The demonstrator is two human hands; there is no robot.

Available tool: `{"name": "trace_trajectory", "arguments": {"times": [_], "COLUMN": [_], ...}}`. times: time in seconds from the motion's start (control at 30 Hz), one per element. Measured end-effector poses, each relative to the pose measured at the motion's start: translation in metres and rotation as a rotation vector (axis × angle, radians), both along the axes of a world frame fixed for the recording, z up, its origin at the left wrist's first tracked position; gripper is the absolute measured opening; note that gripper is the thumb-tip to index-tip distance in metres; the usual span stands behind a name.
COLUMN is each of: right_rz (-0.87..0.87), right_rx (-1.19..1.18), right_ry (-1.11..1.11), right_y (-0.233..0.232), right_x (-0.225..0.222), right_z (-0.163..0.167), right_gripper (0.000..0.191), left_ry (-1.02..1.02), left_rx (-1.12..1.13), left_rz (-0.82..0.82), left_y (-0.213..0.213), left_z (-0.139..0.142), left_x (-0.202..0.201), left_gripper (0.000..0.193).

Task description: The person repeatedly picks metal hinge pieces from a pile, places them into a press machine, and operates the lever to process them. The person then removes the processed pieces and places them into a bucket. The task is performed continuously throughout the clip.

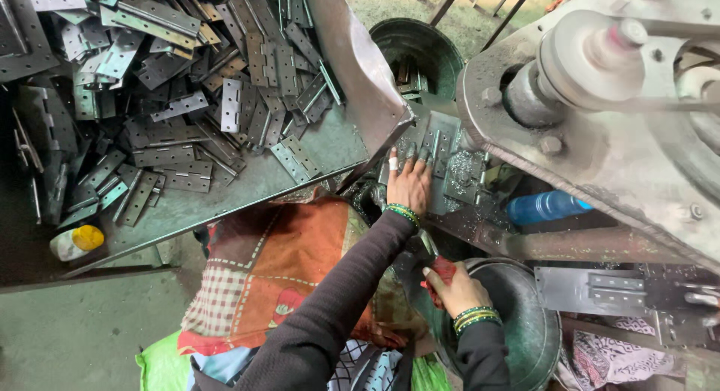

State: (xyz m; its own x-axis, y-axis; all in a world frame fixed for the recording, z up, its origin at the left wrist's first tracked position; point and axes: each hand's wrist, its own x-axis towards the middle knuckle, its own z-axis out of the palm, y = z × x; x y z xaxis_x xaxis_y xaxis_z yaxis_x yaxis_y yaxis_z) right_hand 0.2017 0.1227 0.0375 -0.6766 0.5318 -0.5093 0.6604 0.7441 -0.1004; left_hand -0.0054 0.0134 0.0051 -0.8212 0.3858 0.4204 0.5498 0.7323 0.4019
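Flat grey steel hinge [439, 147] lies on the press bed, under the worn, dull machine housing [600, 143]. Left hand [409, 182]: fingers spread, pressing flat on the hinge, not gripping. Right hand [454, 286]: closed around a red-wrapped handle [442, 269], above the round metal basin [525, 316]. Loose perforated hinges [187, 83] heaped on the tray.

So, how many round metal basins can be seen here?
2. One green basin stands at the top, behind the tray of hinges. The other basin is low, beside the right hand. More may be hidden.
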Motion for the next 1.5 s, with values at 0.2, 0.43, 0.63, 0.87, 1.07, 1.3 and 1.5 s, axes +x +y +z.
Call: {"name": "trace_trajectory", "arguments": {"times": [0.2, 0.43, 0.63, 0.87, 1.07, 1.3, 1.5], "right_rz": [-0.112, -0.153, -0.091, -0.1, -0.096, -0.128, -0.144], "right_rx": [-0.106, -0.308, -0.155, -0.085, -0.503, -0.102, -0.163], "right_ry": [0.438, 0.287, 0.129, 0.462, 0.341, 0.084, 0.504], "right_y": [-0.031, -0.016, -0.011, -0.04, -0.014, -0.014, -0.032], "right_x": [0.031, 0.014, 0.005, 0.033, 0.018, 0.011, 0.035], "right_z": [-0.082, -0.059, 0.003, -0.088, -0.058, -0.022, -0.109], "right_gripper": [0.069, 0.06, 0.062, 0.058, 0.063, 0.067, 0.066], "left_ry": [-0.112, -0.074, -0.146, -0.142, -0.017, -0.115, -0.1], "left_rx": [-0.049, -0.009, -0.118, -0.037, -0.038, -0.078, -0.096], "left_rz": [-0.017, -0.069, -0.031, -0.002, -0.004, -0.046, -0.023], "left_y": [0.002, 0.0, 0.023, 0.023, 0.014, 0.002, 0.006], "left_z": [0.005, -0.006, -0.021, -0.019, -0.015, -0.004, -0.002], "left_x": [-0.004, -0.007, -0.031, -0.03, -0.021, -0.004, -0.005], "left_gripper": [0.038, 0.046, 0.051, 0.043, 0.047, 0.047, 0.054]}}
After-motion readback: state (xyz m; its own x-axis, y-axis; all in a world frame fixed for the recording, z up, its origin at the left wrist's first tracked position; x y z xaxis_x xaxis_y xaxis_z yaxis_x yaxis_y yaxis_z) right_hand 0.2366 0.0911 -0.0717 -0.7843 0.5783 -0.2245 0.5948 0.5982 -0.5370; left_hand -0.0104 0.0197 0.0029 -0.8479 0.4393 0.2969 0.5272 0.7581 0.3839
